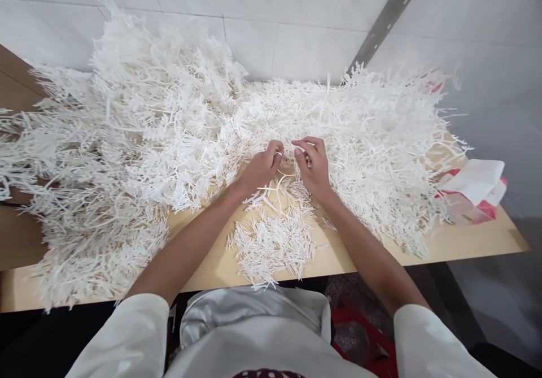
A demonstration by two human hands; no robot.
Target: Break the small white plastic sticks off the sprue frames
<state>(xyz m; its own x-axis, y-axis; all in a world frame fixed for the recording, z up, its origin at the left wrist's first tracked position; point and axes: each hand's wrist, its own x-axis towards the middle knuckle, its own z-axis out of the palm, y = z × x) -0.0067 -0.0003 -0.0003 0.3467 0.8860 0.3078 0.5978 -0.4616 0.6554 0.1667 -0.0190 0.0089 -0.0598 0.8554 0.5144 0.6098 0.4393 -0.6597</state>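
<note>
My left hand (265,167) is closed in a pinch, with a thin white branched stem (278,189) hanging beneath its fingertips. Facing it a short way to the right, my right hand (314,169) is curled, its thumb and forefinger slightly apart. Small pale bits (309,162) show in the hollow of that hand, too small to make out. Below both hands, a low heap of short white sticks (273,245) lies at the table's front edge. Loose white branched pieces lie between the heap and the hands.
A tall tangled mound of white branched pieces (161,112) covers the left of the wooden table (478,239). Another mound (381,157) spreads over the right. A pink and white packet (474,191) sits near the right end. Behind stands a tiled wall (254,5) with a metal upright (387,13).
</note>
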